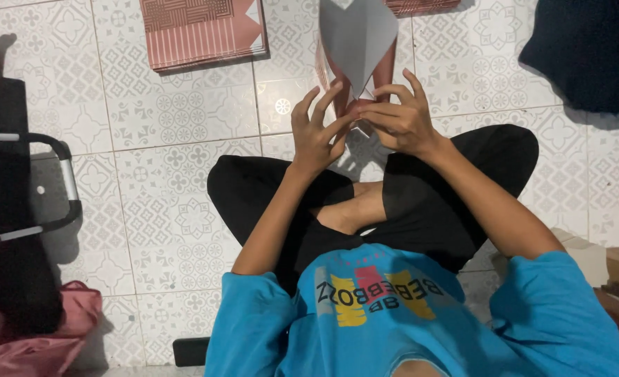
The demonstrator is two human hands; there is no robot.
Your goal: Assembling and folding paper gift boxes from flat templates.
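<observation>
I sit cross-legged on a patterned tile floor. Both hands hold up a folded cardboard piece (357,43), grey on its inner face and pink at the edges, tapering to a point at the bottom. My left hand (316,129) pinches its lower tip from the left, fingers spread. From the right, my right hand (397,119) grips the same lower end, fingertips meeting the left hand's.
A flat pink striped cardboard sheet (203,31) lies on the floor at upper left, another pink piece (421,5) at the top edge. A dark cloth (592,52) sits upper right. A black bag with a handle (16,209) and pink fabric (41,342) lie left.
</observation>
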